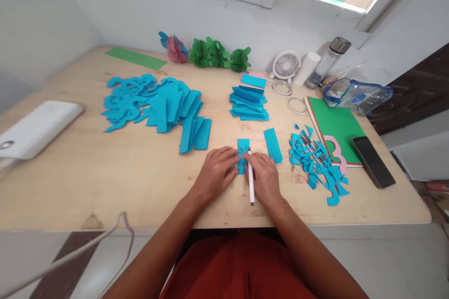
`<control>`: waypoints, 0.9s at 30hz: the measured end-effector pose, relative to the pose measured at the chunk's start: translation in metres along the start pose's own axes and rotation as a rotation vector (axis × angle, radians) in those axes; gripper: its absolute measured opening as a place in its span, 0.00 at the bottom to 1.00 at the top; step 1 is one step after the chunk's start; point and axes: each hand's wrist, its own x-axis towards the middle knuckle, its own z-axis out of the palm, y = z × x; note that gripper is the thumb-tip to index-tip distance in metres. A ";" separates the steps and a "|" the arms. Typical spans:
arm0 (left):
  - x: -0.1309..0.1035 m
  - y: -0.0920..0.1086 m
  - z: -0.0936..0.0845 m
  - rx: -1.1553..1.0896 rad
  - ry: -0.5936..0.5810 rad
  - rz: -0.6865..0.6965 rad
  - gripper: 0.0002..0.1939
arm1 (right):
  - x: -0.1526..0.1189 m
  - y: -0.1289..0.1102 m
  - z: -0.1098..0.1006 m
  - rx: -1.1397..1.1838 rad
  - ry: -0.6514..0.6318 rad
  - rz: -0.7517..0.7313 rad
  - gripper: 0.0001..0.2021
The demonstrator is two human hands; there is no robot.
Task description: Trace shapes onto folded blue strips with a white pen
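Note:
A small folded piece of blue paper lies on the table in front of me, with a curved line on it. My left hand steadies its left edge, fingers and thumb curled against the paper. From the right, my right hand grips a white marker whose dark tip points away from me at the paper. Just right of that hand lies another blue paper strip. Part of the worked paper is hidden under my fingers.
Stacked blue strips lie behind my hands. Blue curved cutouts and folded pieces spread left. Blue scraps, a green pad and a phone lie right. A fan and bottle stand behind.

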 end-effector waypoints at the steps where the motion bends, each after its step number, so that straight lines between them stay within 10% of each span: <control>1: 0.000 0.000 0.000 0.001 0.001 -0.001 0.16 | 0.000 0.000 0.000 -0.001 -0.002 0.005 0.14; 27: 0.001 -0.002 0.002 -0.016 0.011 0.011 0.14 | 0.006 0.001 0.004 -0.028 0.031 0.038 0.17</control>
